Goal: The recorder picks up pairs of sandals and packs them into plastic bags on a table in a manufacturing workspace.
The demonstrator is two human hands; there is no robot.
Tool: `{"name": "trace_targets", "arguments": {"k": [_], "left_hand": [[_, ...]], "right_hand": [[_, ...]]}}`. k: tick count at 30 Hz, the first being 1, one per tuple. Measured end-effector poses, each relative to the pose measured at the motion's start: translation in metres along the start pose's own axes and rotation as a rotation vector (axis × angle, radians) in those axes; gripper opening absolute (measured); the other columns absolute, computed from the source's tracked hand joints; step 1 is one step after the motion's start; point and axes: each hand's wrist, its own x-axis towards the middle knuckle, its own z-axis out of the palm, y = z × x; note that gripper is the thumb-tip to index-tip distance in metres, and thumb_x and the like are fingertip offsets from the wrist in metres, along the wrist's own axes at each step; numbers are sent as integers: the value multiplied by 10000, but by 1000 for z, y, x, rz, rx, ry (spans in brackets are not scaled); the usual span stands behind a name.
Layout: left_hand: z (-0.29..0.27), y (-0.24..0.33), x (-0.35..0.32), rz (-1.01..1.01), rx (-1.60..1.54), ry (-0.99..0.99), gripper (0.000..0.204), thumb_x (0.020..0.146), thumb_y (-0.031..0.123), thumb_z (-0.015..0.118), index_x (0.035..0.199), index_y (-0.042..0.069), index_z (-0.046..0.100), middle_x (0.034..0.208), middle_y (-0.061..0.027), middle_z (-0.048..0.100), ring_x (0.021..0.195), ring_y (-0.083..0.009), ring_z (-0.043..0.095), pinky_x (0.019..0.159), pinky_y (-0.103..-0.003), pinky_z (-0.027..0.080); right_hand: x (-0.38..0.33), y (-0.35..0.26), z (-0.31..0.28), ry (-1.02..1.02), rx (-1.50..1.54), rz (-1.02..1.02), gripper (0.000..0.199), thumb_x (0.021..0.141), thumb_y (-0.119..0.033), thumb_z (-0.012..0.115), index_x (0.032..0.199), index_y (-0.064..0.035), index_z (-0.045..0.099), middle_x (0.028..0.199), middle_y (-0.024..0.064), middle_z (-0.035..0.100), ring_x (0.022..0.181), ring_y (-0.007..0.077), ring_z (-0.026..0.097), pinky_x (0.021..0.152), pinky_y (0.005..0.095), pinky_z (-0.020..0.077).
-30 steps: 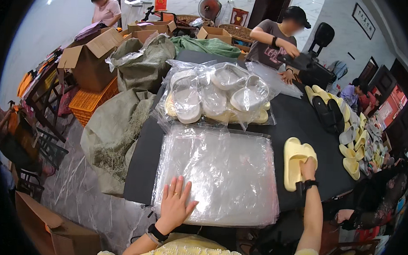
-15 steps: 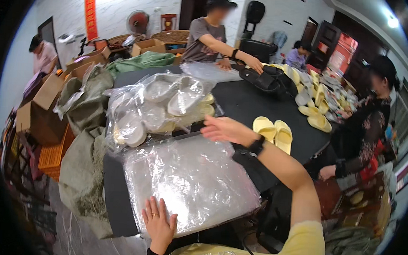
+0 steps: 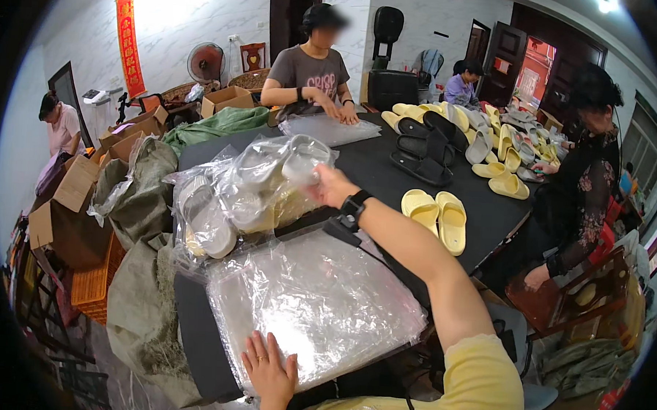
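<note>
My left hand [image 3: 270, 375] lies flat with fingers spread on a stack of clear plastic bags [image 3: 310, 299] at the near edge of the black table. Beyond it is a pile of grey and pale yellow slippers [image 3: 259, 195] packed in clear bags. At the right side of this pile, my right hand [image 3: 335, 187] touches a bagged grey slipper; its fingers are smeared and partly lost against the plastic. To the right of my right forearm sits a loose pair of yellow slippers [image 3: 439, 219], side by side.
Black slippers [image 3: 428, 149] lie farther back, beside a long heap of yellow and grey slippers [image 3: 504, 139]. Across the table a person [image 3: 310, 80] handles flat plastic bags; another stands at the right [image 3: 594, 165]. Sacks [image 3: 144, 307] and cardboard boxes [image 3: 72, 208] crowd the left side.
My right hand has moved left and away from me onto the bagged slippers. The person across has let go of the black slippers and brought both hands to the plastic bags.
</note>
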Motion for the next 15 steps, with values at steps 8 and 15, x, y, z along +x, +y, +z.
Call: {"name": "trace_targets", "arguments": {"k": [8,15], "left_hand": [[-6,3,4,-1,-43,-12,614,861,386,492,1339,15,389,1429,-229,277,1334,-400,221,1062,-537,146],[-10,4,8,20,-51,23,602,851,357,536,1327,17,393,1415,-222,302,1321,-393,247,1060,-522,169]], "right_hand": [[-119,-36,-44,-103,147,-141,279,831,-225,567,1042,-47,523,913,85,589,737,211,583,624,307,491],[-205,-33,-88,-430,-328,-470,377,806,99,548,1108,-90,423,940,-22,468,775,63,446,637,192,409]]}}
